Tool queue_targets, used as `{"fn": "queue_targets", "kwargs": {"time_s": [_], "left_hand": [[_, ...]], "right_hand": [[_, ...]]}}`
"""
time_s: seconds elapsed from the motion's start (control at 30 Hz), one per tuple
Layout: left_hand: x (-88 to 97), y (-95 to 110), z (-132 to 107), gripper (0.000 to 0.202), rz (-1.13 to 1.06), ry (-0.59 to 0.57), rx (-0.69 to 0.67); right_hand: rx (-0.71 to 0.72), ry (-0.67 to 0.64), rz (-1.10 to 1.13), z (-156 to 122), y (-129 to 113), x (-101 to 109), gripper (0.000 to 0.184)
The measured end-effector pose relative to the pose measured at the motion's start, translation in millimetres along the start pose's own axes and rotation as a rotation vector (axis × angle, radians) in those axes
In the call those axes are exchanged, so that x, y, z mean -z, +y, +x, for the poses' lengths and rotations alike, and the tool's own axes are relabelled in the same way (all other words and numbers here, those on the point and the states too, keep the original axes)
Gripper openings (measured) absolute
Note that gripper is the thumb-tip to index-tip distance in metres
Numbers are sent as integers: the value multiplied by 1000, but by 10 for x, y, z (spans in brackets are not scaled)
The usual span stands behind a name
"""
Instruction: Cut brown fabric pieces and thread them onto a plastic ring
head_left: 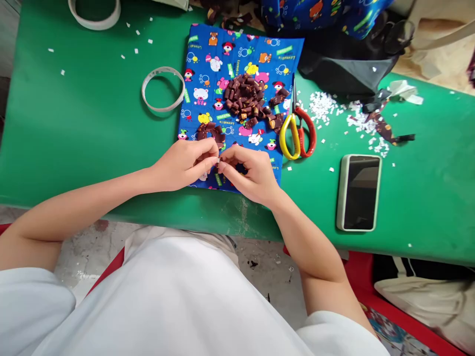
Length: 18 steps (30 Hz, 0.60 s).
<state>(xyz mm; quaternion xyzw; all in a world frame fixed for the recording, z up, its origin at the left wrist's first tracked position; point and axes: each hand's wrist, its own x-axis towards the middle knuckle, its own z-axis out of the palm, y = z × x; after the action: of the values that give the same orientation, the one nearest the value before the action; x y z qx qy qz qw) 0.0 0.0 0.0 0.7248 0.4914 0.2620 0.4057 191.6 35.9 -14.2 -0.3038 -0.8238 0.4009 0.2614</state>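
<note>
My left hand (191,164) and my right hand (251,171) meet fingertip to fingertip over the lower part of a blue cloth (198,58) printed with cartoon animals. Pinched in my left fingers is a tiny white piece (217,160). My right thumb and fingers are closed right beside it, and what they grip is mostly hidden. Just beyond the left hand lie a few dark brown pieces (211,131). Farther up the cloth sits a pile of small, curled dark brown pieces (245,96) with orange marks.
Scissors (299,132) with yellow and red handles lie at the cloth's right edge. Right of them are white scraps (323,106) and a phone (359,193). A white ring (163,109) is at left, another ring (94,23) farther back. A black bag (341,71) lies behind on the green table (92,123).
</note>
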Motion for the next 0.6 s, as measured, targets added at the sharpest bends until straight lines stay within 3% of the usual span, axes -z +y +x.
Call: {"fn": "queue_targets", "kwargs": {"time_s": [0.37, 0.6], "left_hand": [[-80, -64, -20, 9, 192, 103, -104], [-92, -87, -55, 7, 163, 154, -200]], "right_hand": [[88, 49, -30, -24, 8, -80, 10], [-47, 82, 62, -24, -45, -58, 12]]}}
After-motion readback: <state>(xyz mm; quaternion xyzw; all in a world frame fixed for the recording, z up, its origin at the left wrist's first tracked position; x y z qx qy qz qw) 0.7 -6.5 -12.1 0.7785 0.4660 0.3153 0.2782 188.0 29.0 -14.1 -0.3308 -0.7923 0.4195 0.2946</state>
